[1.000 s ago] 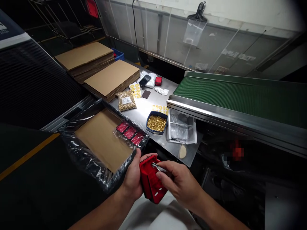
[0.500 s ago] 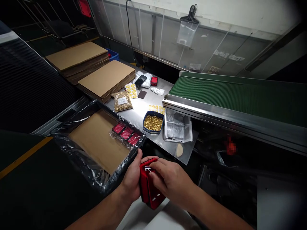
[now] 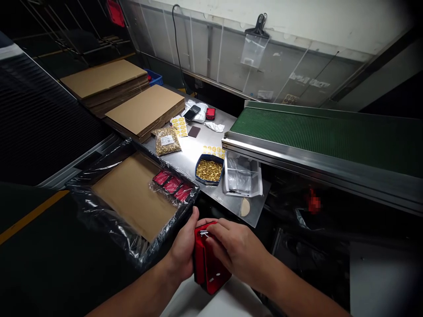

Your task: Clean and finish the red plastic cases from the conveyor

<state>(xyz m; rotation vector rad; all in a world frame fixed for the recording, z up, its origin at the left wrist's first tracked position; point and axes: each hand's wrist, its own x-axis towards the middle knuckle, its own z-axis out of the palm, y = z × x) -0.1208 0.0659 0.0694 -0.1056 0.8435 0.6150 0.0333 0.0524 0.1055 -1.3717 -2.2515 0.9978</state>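
Low in the view, my left hand (image 3: pixel 183 251) is wrapped round a red plastic case (image 3: pixel 211 279) with black edging, holding it tilted upright. My right hand (image 3: pixel 238 246) is closed against the upper part of the case, its fingertips bent together beside some white marks on the red face. Whatever may be between those fingertips is hidden. Past the hands, a dark blue bin (image 3: pixel 209 181) of small gold-coloured metal parts sits on the metal table (image 3: pixel 190 152). To the left, three red pieces with black frames (image 3: pixel 172 184) lie in a plastic-lined tray (image 3: pixel 145 264) over brown cardboard.
A green conveyor belt (image 3: pixel 291 132) runs off to the right. Beside the parts bin stands a white container (image 3: pixel 259 191) with clear bags. Further back are a bag of gold parts (image 3: pixel 167 143), a phone (image 3: pixel 192 112), a small red case (image 3: pixel 210 113) and cardboard stacks (image 3: pixel 145 108).
The view has shifted slightly. Both hands keep their places on the red case, which sits a touch lower and further right in the picture.
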